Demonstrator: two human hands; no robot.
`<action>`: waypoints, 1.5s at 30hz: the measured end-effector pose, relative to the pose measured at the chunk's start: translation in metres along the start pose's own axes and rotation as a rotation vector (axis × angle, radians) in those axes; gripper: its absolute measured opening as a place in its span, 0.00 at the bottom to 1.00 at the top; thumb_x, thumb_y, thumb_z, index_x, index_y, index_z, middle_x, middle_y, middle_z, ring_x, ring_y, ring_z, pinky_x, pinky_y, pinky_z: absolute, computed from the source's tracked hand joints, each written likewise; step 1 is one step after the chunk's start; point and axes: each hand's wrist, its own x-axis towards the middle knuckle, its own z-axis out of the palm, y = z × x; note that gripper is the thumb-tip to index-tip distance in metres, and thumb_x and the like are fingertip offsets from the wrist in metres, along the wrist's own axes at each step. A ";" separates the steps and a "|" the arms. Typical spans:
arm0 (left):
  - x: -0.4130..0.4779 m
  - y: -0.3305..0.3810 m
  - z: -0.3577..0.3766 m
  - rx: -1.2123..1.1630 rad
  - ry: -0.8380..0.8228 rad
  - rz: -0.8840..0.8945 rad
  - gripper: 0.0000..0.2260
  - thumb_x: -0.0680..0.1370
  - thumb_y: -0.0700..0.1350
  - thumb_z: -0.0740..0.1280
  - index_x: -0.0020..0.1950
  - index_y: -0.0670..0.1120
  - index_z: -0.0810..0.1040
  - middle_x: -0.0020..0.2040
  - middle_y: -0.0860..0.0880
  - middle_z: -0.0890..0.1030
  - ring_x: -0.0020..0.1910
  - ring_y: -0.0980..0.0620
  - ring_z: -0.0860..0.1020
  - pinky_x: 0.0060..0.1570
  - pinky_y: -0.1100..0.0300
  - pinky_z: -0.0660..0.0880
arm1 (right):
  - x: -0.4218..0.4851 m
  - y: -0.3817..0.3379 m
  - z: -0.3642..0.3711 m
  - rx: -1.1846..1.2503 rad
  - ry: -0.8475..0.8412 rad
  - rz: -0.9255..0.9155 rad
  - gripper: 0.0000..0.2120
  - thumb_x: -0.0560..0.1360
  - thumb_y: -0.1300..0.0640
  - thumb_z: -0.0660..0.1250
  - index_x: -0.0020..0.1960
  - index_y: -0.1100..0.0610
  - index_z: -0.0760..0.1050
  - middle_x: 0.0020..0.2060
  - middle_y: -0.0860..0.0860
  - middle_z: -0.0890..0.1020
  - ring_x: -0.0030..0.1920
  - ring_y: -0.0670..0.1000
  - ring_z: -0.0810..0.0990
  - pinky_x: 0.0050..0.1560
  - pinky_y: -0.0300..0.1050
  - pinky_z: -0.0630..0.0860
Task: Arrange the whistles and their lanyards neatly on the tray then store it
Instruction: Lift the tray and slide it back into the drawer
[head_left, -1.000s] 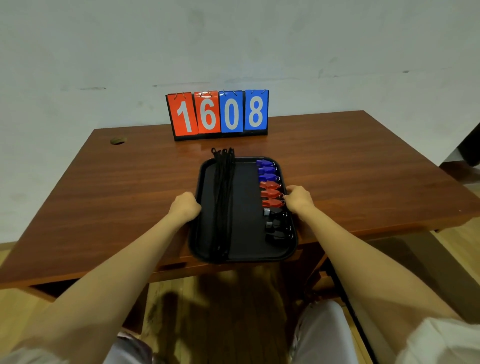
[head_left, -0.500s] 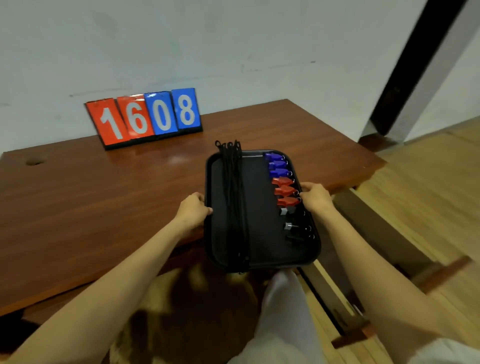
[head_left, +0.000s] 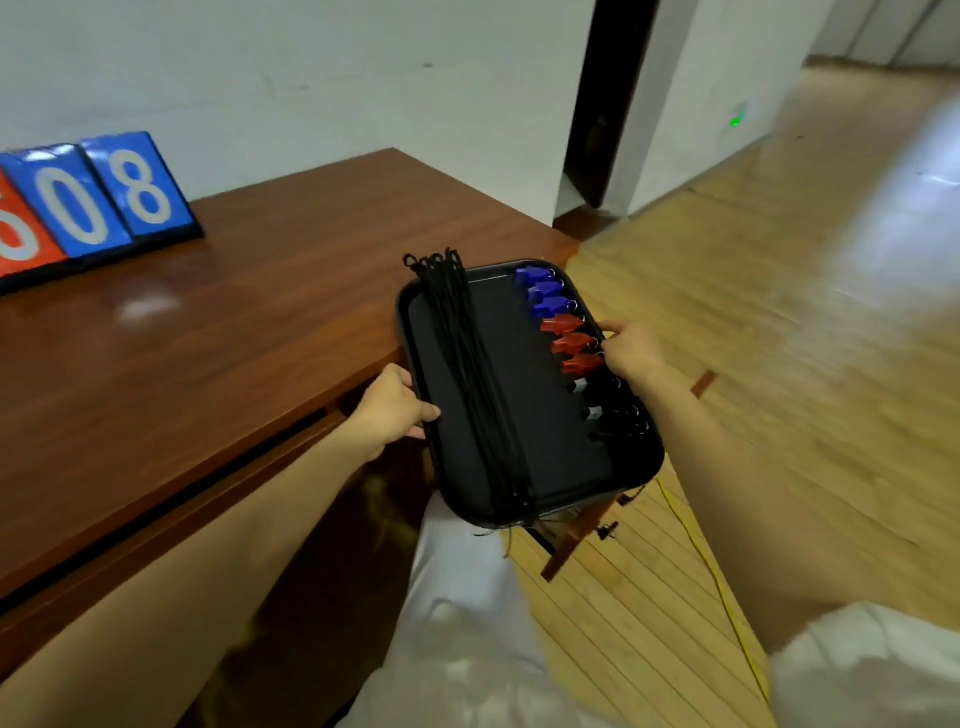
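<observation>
Left hand (head_left: 395, 402) and right hand (head_left: 631, 351) clasp the black tray (head_left: 540, 415); lanyards (head_left: 478, 389) lie bundled, whistles (head_left: 571, 343) rowed blue, red, black.

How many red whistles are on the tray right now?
3 red whistles, in a column along the tray's right side: top one under the blue whistles, middle one, lowest one by the right hand. None seems hidden.

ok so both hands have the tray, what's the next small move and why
Probably lower the tray level toward what looks like an open drawer just below its near end. The left hand and right hand grip its long sides, and the whistles and lanyards lie loose on it, so tilting could slide them.
</observation>
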 end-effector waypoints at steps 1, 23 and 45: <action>-0.001 0.000 0.008 0.012 -0.025 0.000 0.23 0.74 0.34 0.70 0.64 0.42 0.64 0.48 0.44 0.76 0.48 0.48 0.78 0.34 0.61 0.76 | 0.002 0.008 -0.003 0.014 0.008 0.022 0.20 0.77 0.67 0.54 0.60 0.51 0.77 0.44 0.54 0.81 0.43 0.56 0.81 0.44 0.50 0.79; -0.005 -0.008 0.116 -0.003 -0.232 -0.173 0.15 0.77 0.38 0.67 0.60 0.33 0.70 0.39 0.43 0.79 0.35 0.50 0.81 0.34 0.61 0.80 | 0.037 0.093 -0.027 -0.059 0.041 0.267 0.20 0.77 0.73 0.53 0.64 0.62 0.74 0.42 0.58 0.78 0.52 0.62 0.81 0.56 0.56 0.78; 0.060 -0.006 0.109 -0.130 -0.161 -0.377 0.04 0.77 0.34 0.66 0.44 0.37 0.71 0.42 0.37 0.80 0.46 0.43 0.82 0.48 0.55 0.79 | 0.100 0.068 0.007 -0.376 -0.117 0.201 0.19 0.77 0.69 0.59 0.68 0.65 0.70 0.65 0.59 0.75 0.63 0.58 0.76 0.61 0.47 0.74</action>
